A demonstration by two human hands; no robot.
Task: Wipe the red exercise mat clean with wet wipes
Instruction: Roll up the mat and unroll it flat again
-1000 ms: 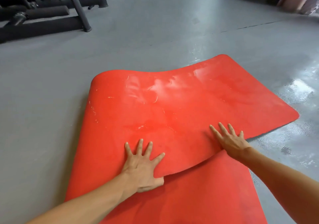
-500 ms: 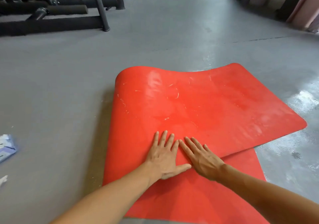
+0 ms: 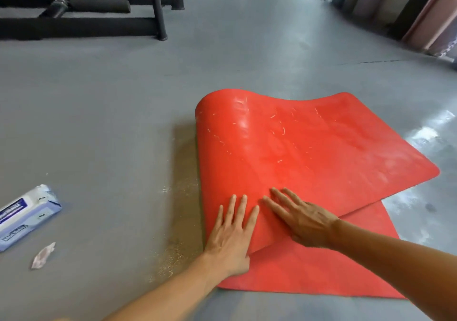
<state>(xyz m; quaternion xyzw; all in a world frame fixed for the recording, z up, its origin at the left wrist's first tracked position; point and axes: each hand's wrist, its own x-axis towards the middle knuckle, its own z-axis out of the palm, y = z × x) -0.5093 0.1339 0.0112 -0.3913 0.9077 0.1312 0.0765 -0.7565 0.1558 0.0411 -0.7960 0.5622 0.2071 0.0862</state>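
The red exercise mat (image 3: 309, 152) lies on the grey floor, folded back over itself, with the fold bulging up at its far left. White scuffs and specks mark its upper face. My left hand (image 3: 231, 236) presses flat on the near left corner of the folded layer, fingers straight. Beside it my right hand (image 3: 300, 218) lies flat on the same layer, fingers pointing up and left. A blue and white pack of wet wipes (image 3: 23, 218) lies on the floor at the far left, away from both hands.
A crumpled scrap (image 3: 43, 255) lies near the pack. Fine dust (image 3: 173, 254) is scattered on the floor along the mat's left edge. Black gym equipment (image 3: 81, 9) stands at the back left. Upright rolled mats (image 3: 405, 6) line the back right. Wet patches (image 3: 435, 123) shine on the right.
My hands have come together at the mat's near left; they were spread apart a second ago. The view has swung left, bringing the wipes pack and scrap into sight.
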